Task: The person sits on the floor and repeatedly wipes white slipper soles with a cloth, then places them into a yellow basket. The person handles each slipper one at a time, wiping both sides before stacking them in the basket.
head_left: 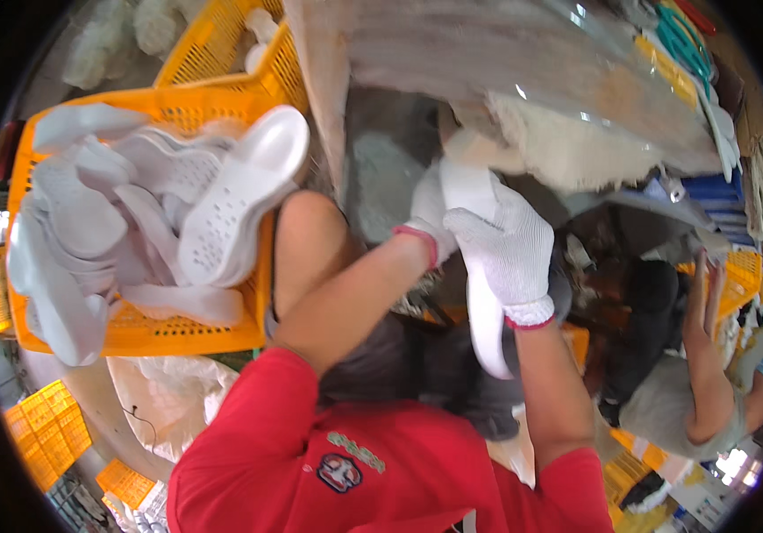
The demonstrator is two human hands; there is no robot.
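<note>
One white sole [486, 329] observed at one o'clock from the wearer's chest, pinched by the gloved right hand's [513, 244] fingers. Left hand [431, 209] sits beside its upper end; finger closure there cannot be told. Orange basket [168, 341], heaped with pale soles [243, 200], noted towards ten o'clock.

Gripping a curved white sole [486, 322] in a gloved left hand [432, 202] and a gloved right hand [512, 235], wearing a red shirt [372, 466], with a bare knee [312, 233] just beside an orange crate [159, 342] heaped with other white soles [230, 195], smooth and perforated, facing a scuffed brownish covering [452, 53] with a ragged edge, with a person in greyish clothing [676, 404] at far right
</note>
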